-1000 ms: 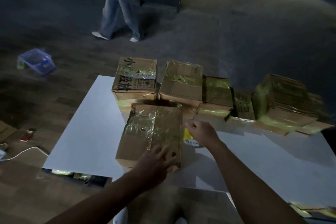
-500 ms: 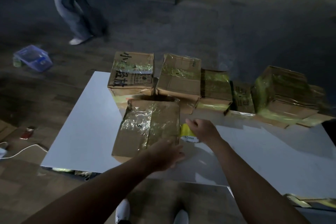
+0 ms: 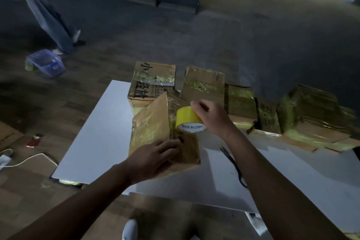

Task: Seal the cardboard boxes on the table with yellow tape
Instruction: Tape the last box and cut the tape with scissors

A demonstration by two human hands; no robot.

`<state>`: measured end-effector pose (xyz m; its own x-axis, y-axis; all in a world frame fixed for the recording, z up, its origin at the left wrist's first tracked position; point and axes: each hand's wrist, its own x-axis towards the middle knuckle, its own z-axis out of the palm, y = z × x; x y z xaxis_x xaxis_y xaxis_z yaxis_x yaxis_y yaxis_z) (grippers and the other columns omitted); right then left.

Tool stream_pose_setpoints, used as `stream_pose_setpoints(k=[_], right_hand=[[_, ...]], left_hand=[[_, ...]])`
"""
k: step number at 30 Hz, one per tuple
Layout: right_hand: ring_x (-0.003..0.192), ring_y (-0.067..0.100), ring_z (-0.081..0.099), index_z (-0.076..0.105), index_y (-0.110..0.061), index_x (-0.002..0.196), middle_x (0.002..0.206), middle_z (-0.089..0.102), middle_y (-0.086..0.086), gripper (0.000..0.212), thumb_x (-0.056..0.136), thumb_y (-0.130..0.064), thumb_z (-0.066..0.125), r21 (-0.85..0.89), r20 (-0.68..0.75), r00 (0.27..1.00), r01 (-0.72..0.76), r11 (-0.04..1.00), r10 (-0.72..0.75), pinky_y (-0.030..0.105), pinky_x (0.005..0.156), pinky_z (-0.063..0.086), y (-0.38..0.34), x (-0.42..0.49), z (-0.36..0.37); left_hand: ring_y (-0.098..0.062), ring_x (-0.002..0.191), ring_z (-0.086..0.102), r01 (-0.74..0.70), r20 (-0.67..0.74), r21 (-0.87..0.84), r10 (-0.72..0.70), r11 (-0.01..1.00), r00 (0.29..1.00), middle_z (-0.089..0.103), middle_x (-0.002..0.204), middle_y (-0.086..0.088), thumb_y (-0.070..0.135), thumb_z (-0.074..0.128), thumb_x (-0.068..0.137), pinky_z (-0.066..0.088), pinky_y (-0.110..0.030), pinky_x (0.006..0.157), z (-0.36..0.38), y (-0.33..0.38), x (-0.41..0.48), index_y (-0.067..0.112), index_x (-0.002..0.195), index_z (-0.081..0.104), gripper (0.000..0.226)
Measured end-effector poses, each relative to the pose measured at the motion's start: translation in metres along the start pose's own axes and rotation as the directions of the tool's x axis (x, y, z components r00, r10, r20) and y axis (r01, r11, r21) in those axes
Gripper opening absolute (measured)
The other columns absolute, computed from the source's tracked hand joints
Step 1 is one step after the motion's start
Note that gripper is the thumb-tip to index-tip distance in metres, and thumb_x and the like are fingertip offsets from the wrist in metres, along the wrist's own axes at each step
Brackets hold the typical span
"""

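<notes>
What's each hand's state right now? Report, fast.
Left hand: open, resting on the tilted cardboard box.
Right hand: closed around the yellow tape roll.

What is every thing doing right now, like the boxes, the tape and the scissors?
Nearest brown cardboard box: tilted up on the white table, shiny tape on it.
Round yellow tape roll: lifted, beside the box.
Right hand: grips the tape roll.
Left hand: fingers straight, resting on the tilted box.
Black scissors: lying on the table.
Back row of cardboard boxes: wrapped in yellow tape.
</notes>
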<state>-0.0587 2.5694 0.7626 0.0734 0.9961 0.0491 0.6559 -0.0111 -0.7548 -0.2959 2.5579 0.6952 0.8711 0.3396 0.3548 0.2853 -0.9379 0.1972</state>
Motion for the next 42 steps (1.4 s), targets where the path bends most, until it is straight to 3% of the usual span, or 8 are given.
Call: stream_pose_setpoints(k=[6, 12, 16, 20, 24, 28, 33, 42], right_hand=[[0.051, 0.003, 0.043, 0.052, -0.018, 0.064, 0.057, 0.044, -0.005, 0.038, 0.098, -0.034, 0.051, 0.079, 0.048, 0.997, 0.063, 0.995, -0.067, 0.019, 0.050, 0.029, -0.022, 0.005, 0.012], [0.063, 0.007, 0.058, 0.067, -0.015, 0.081, 0.072, 0.064, -0.001, 0.040, 0.092, -0.049, 0.048, 0.172, 0.076, 0.997, 0.005, 0.985, -0.019, 0.017, 0.056, 0.040, -0.038, 0.010, 0.032], [0.057, 0.006, 0.056, 0.067, -0.018, 0.075, 0.064, 0.059, -0.002, 0.039, 0.093, -0.048, 0.048, 0.190, 0.083, 0.995, 0.034, 0.981, -0.051, 0.019, 0.053, 0.040, -0.047, 0.014, 0.044], [0.056, 0.006, 0.052, 0.065, -0.011, 0.072, 0.059, 0.054, -0.007, 0.047, 0.090, -0.050, 0.048, 0.167, 0.071, 0.997, 0.026, 0.986, -0.038, 0.022, 0.054, 0.038, -0.055, 0.019, 0.053], [0.052, 0.008, 0.045, 0.053, -0.015, 0.062, 0.055, 0.043, -0.006, 0.046, 0.092, -0.050, 0.052, 0.253, 0.036, 0.999, 0.021, 0.967, -0.032, 0.023, 0.053, 0.036, -0.053, 0.017, 0.056], [0.064, 0.027, 0.056, 0.065, 0.002, 0.077, 0.070, 0.059, 0.021, 0.054, 0.091, -0.049, 0.053, 0.132, 0.011, 0.999, 0.036, 0.991, -0.037, 0.032, 0.056, 0.040, -0.065, 0.018, 0.060], [0.043, 0.007, 0.029, 0.038, -0.020, 0.051, 0.050, 0.031, -0.002, 0.050, 0.096, -0.035, 0.054, -0.086, 0.033, 0.999, 0.039, 0.995, -0.037, 0.029, 0.050, 0.022, -0.067, 0.019, 0.048], [0.047, 0.017, 0.036, 0.046, -0.008, 0.057, 0.049, 0.038, 0.003, 0.051, 0.096, -0.040, 0.048, -0.195, 0.044, 0.998, 0.052, 0.979, -0.044, 0.030, 0.050, 0.026, -0.083, 0.028, 0.066]], left_hand=[[-0.027, 0.095, 0.063, 0.106, -0.145, -0.110, -0.121, 0.988, 0.982, 0.042, 0.143, -0.007, 0.030, 0.049, 0.098, 0.057, -0.033, 0.064, 0.008, -0.001, -0.033, 0.014, 0.126, 0.048, 0.032], [-0.016, 0.097, 0.061, 0.155, -0.196, -0.232, -0.203, 0.960, 0.960, 0.051, 0.136, -0.003, 0.032, 0.054, 0.094, 0.054, -0.030, 0.061, -0.018, -0.012, -0.050, 0.018, 0.115, 0.052, 0.025], [-0.019, 0.113, 0.052, 0.425, -0.329, -0.228, -0.480, 0.876, 0.813, 0.051, 0.134, -0.006, 0.033, 0.053, 0.089, 0.051, -0.032, 0.087, -0.028, -0.018, -0.037, 0.012, 0.126, 0.052, 0.042], [-0.015, 0.145, 0.022, 0.583, -0.004, -0.421, -0.645, 0.694, 0.765, 0.024, 0.158, 0.002, 0.052, 0.039, 0.088, 0.029, -0.041, 0.116, -0.030, -0.025, -0.020, 0.023, 0.153, 0.023, 0.074], [-0.012, 0.148, -0.010, 0.657, 0.178, -0.218, -0.632, 0.722, 0.754, -0.009, 0.160, 0.017, 0.064, 0.013, 0.083, 0.005, -0.048, 0.121, -0.025, -0.033, -0.027, 0.031, 0.155, -0.003, 0.080], [-0.018, 0.149, -0.010, 0.660, 0.177, -0.003, -0.649, 0.751, 0.740, -0.010, 0.160, 0.014, 0.063, 0.001, 0.085, 0.002, -0.054, 0.119, -0.030, -0.037, -0.034, 0.030, 0.154, -0.006, 0.077], [-0.022, 0.149, -0.008, 0.630, 0.201, 0.135, -0.644, 0.765, 0.738, -0.011, 0.160, 0.012, 0.070, -0.020, 0.080, 0.005, -0.055, 0.119, -0.039, -0.043, -0.053, 0.029, 0.153, -0.009, 0.085], [-0.019, 0.149, -0.006, 0.683, 0.188, 0.042, -0.677, 0.730, 0.712, -0.007, 0.162, -0.005, 0.062, 0.012, 0.083, 0.006, -0.044, 0.121, -0.028, -0.036, -0.013, 0.012, 0.153, -0.008, 0.089]])
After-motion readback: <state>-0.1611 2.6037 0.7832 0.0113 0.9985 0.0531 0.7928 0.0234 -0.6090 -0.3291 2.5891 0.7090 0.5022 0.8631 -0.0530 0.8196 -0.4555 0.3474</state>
